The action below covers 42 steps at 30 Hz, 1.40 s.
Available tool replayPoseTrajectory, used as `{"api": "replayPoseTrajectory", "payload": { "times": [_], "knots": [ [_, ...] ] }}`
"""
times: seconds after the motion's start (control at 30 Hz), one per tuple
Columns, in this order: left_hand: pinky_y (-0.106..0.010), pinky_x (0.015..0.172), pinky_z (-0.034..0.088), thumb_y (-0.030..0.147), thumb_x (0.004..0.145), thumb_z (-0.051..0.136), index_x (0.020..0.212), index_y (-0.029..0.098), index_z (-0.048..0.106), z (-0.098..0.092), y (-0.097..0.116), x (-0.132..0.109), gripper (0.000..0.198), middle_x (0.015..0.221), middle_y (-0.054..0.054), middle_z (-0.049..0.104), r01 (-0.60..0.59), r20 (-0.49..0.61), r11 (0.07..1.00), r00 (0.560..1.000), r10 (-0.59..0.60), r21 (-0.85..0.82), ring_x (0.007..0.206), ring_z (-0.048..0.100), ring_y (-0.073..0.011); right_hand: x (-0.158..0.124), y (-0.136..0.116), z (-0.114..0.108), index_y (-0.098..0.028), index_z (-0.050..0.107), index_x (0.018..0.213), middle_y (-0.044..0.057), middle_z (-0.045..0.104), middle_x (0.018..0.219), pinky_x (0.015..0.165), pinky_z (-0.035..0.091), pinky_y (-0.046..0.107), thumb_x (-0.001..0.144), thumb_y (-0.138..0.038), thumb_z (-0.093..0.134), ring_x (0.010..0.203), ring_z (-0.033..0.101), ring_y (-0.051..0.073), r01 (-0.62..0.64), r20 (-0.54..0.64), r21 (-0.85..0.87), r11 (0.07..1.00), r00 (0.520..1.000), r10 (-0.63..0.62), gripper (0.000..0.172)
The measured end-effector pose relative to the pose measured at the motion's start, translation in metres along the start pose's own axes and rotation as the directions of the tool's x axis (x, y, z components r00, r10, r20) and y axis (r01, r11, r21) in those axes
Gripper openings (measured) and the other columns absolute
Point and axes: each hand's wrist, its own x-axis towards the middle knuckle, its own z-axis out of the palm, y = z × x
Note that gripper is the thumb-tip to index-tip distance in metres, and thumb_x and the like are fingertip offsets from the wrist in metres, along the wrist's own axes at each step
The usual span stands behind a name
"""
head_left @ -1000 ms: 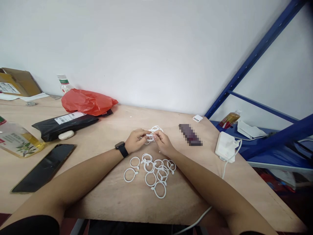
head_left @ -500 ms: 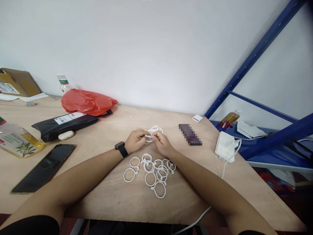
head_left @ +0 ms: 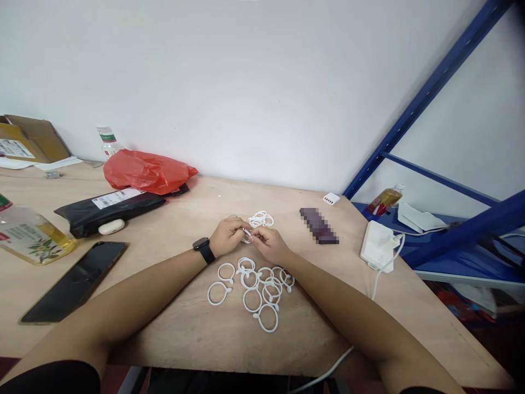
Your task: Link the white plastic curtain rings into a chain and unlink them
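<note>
Between my two hands is a white plastic ring [head_left: 246,236] with its lower part showing; the fingers cover the rest. My left hand [head_left: 228,235], with a black watch on the wrist, pinches it from the left. From the right, my right hand [head_left: 270,244] closes thumb and fingers on the same ring. Just beyond the fingertips lies a small heap of white rings [head_left: 261,220]. Nearer to me, between the forearms, several more loose white rings [head_left: 270,298] with small knobs are spread, some overlapping.
To the left lie a smartphone [head_left: 76,282], an oil bottle [head_left: 33,238], a white case [head_left: 111,226], a black parcel [head_left: 110,210] and a red plastic bag [head_left: 147,172]. At right are a pixelated dark object [head_left: 319,225], a white charger [head_left: 377,246] with a cable, and a blue rack [head_left: 426,60].
My right hand has turned slightly and its fingers have come lower on the held ring. That ring has shifted a little left, exposing more of the far heap.
</note>
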Motion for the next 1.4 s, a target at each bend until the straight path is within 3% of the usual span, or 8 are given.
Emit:
{"api": "replayPoseTrajectory", "payload": {
  "times": [0.17,0.3,0.53,0.83,0.97,1.1,1.23,1.4],
  "knots": [
    [-0.033,0.085,0.05,0.006,0.078,0.045,0.11,0.017,0.068,0.0,-0.001,0.002,0.041,0.11,-0.009,0.065,0.064,-0.057,0.997,0.996,-0.066,-0.047,0.097,0.062,-0.018,0.001,0.008,-0.001,-0.019,0.065,0.083,-0.002,0.06,0.064,0.058,0.042,0.023,0.084,-0.029,0.061,0.056,0.054,0.012,-0.02,-0.161,-0.159,0.987,0.987,-0.006,0.01],
    [-0.027,0.071,0.05,0.007,0.08,0.047,0.112,0.016,0.066,0.0,-0.002,0.003,0.038,0.112,-0.01,0.059,0.146,-0.136,0.988,0.979,-0.151,-0.046,0.081,0.058,-0.0132,0.002,0.012,-0.001,-0.02,0.066,0.093,-0.005,0.056,0.057,0.057,0.041,0.023,0.08,-0.026,0.066,0.054,0.053,0.012,-0.067,-0.245,-0.221,0.973,0.969,0.011,0.014],
    [-0.026,0.072,0.05,0.011,0.084,0.05,0.106,0.016,0.066,0.002,-0.002,0.002,0.027,0.108,-0.009,0.059,0.152,-0.132,0.987,0.979,-0.157,-0.052,0.084,0.057,-0.0136,-0.003,-0.004,-0.001,-0.021,0.07,0.1,0.002,0.068,0.078,0.069,0.046,0.025,0.085,-0.024,0.062,0.068,0.06,0.014,0.31,0.197,-0.148,0.939,0.94,-0.279,0.017],
    [-0.027,0.075,0.05,0.017,0.089,0.052,0.102,0.016,0.068,0.001,0.002,0.003,0.021,0.109,-0.01,0.06,0.145,-0.101,0.989,0.984,-0.148,-0.041,0.091,0.059,-0.0158,-0.004,-0.008,0.001,-0.021,0.068,0.074,0.0,0.066,0.07,0.065,0.046,0.024,0.076,-0.023,0.066,0.065,0.059,0.013,0.267,0.37,-0.106,0.958,0.905,-0.211,0.004],
    [-0.028,0.075,0.049,0.019,0.09,0.051,0.102,0.016,0.068,0.0,0.002,0.002,0.021,0.103,-0.009,0.063,0.147,-0.094,0.989,0.984,-0.149,-0.023,0.09,0.06,-0.0162,-0.005,-0.007,0.002,-0.019,0.063,0.069,-0.004,0.058,0.058,0.053,0.04,0.021,0.074,-0.021,0.065,0.052,0.05,0.009,0.086,0.267,-0.031,0.996,0.961,-0.075,0.005],
    [-0.028,0.076,0.049,0.023,0.093,0.047,0.104,0.015,0.067,-0.002,0.005,0.001,0.023,0.093,-0.007,0.067,0.144,-0.062,0.989,0.987,-0.146,-0.025,0.084,0.062,-0.0158,0.0,-0.001,0.003,-0.018,0.061,0.071,-0.003,0.057,0.057,0.047,0.037,0.02,0.077,-0.027,0.062,0.049,0.048,0.009,-0.127,-0.014,0.114,0.985,0.992,0.129,0.011],
    [-0.026,0.069,0.048,0.028,0.09,0.055,0.109,0.014,0.065,-0.002,0.009,-0.001,0.025,0.09,-0.007,0.068,0.074,0.013,0.996,0.997,-0.074,-0.042,0.075,0.061,-0.0136,0.005,0.009,0.001,-0.017,0.064,0.079,-0.002,0.058,0.061,0.05,0.04,0.021,0.078,-0.032,0.061,0.052,0.05,0.01,-0.152,-0.252,0.15,0.977,0.95,0.186,0.015],
    [-0.022,0.062,0.048,0.033,0.086,0.063,0.115,0.015,0.062,0.0,0.01,-0.003,0.034,0.08,-0.003,0.069,0.078,0.076,0.993,0.995,-0.071,-0.091,0.063,0.059,-0.0103,0.004,0.009,-0.002,-0.018,0.07,0.098,-0.003,0.057,0.061,0.052,0.039,0.022,0.081,-0.025,0.055,0.052,0.049,0.01,-0.136,-0.274,-0.023,0.99,0.954,0.125,0.024]
  ]
}}
